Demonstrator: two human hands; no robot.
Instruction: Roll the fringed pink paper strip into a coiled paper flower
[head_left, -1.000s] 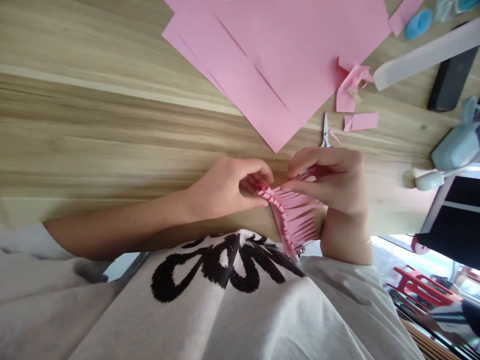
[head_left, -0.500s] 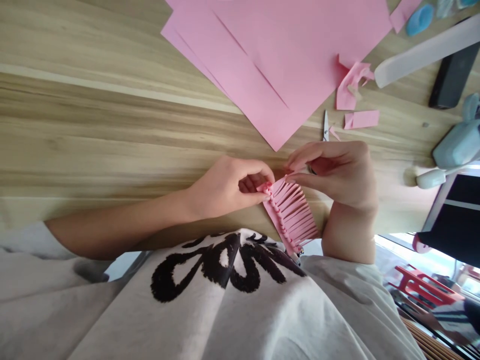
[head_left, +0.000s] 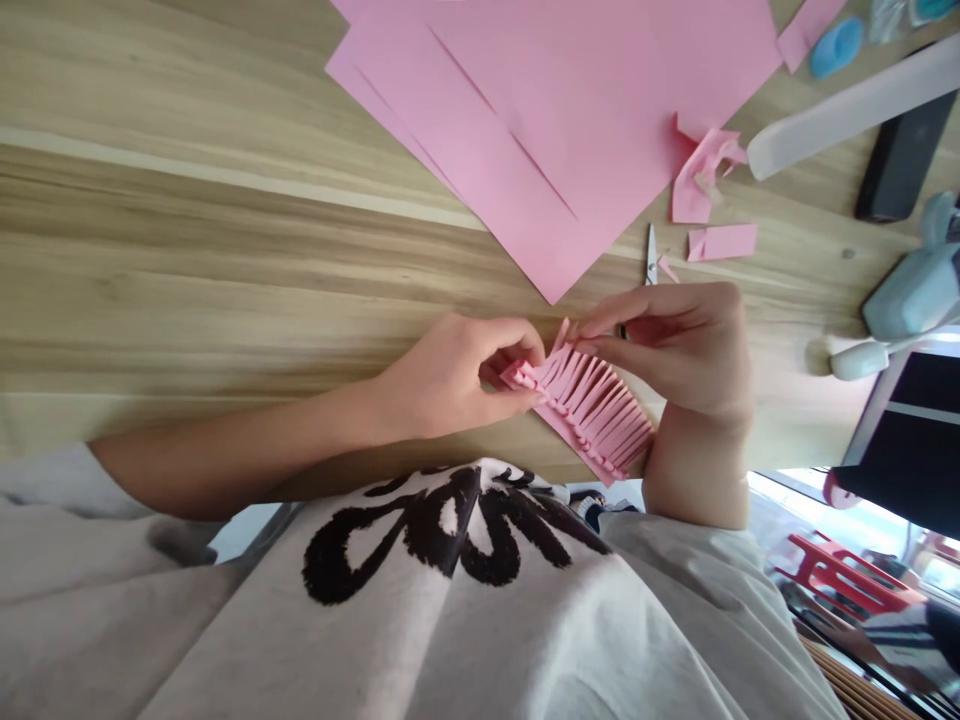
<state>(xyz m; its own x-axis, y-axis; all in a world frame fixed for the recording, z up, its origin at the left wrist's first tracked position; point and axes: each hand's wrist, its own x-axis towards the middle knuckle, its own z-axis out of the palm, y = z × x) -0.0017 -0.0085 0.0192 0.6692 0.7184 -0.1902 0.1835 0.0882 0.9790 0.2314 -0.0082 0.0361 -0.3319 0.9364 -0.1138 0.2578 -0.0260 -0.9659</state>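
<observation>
A pink paper strip with a cut fringe (head_left: 600, 410) hangs between my hands near the table's front edge. Its uncut band runs along the lower left side, with small curled or folded bits beside it. My left hand (head_left: 480, 370) pinches the strip's upper left end between thumb and fingers. With thumb and forefinger closed, my right hand (head_left: 667, 340) grips the fringe at the top, by a narrow strand. Some of its other fingers are curled and partly hidden. Just beyond the right hand lie scissors (head_left: 651, 255), with only a blade showing.
Large pink paper sheets (head_left: 555, 130) cover the far middle of the wooden table (head_left: 187, 260). To their right are pink scraps (head_left: 721, 242), a pale flat strip (head_left: 847, 110), a black case (head_left: 904, 150) and a blue ring-shaped item (head_left: 836, 47). A red plastic stool (head_left: 847, 575) stands below.
The fringed strip has swung up and to the right at its lower end. Its upper left end has turned inside my left hand's pinch. A strand now sticks up by my right fingertips.
</observation>
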